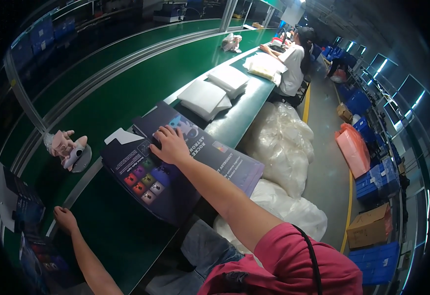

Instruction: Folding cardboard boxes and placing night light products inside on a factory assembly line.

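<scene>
My right hand point(170, 145) lies with spread fingers on a stack of flat dark printed cartons point(175, 172) on the green bench. The top carton shows rows of coloured small pictures and a white flap point(124, 137) at its left corner. My left hand point(65, 220) rests at the metal rail point(84, 186) between bench and belt, its fingers curled, with nothing visible in them. Beyond it, a pink and grey figurine point(70, 151), seemingly in clear plastic, sits on the green conveyor belt point(106, 98). At the lower left stand more dark printed cartons point(28, 209), partly in shadow.
White foam sheets point(204, 98) lie in piles farther along the bench. A second wrapped figurine point(231, 43) is on the far belt. Large clear plastic bags point(279, 147) fill the floor beside the bench. A co-worker point(293, 64) sits beyond. Blue crates point(374, 263) and cartons line the aisle.
</scene>
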### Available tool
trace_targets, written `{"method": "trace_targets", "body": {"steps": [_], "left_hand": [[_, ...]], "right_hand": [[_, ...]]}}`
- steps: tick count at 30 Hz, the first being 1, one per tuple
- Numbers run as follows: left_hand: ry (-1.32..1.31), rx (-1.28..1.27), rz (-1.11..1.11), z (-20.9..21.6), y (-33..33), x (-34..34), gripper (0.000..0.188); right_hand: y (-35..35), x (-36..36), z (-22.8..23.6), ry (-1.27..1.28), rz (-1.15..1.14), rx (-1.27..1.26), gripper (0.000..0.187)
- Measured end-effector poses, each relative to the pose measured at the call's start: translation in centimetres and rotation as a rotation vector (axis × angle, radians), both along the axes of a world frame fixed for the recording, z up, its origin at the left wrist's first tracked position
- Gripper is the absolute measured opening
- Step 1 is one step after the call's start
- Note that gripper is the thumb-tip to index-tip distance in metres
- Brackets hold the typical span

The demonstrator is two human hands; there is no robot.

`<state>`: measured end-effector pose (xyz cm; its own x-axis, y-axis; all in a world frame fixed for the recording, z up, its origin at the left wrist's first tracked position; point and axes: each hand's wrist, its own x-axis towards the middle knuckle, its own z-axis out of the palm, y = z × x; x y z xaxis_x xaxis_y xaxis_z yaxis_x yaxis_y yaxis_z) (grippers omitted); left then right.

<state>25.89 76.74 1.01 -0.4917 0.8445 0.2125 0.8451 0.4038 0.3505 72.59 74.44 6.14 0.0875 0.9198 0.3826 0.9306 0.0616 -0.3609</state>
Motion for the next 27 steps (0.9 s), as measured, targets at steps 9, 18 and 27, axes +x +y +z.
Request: {"method": "trace_targets", "body": {"steps": [9,18,27], "left_hand": [[0.032,0.019,-0.005,-0.2,0.0,-0.3,0.014],[-0.014,-0.017,-0.002,0.4,-0.2,0.7,0.012],[0.065,0.002,0.006,-0.2,0.1,-0.1,0.013]], "right_hand": [[0.0,-0.1,0.1,0.009,0.000,0.004,0.049],[0.2,0.1,-0.2,0.014,0.002,-0.001,0.048],[0.1,0.1,-0.2,0.005,0.001,0.005,0.049]]}}
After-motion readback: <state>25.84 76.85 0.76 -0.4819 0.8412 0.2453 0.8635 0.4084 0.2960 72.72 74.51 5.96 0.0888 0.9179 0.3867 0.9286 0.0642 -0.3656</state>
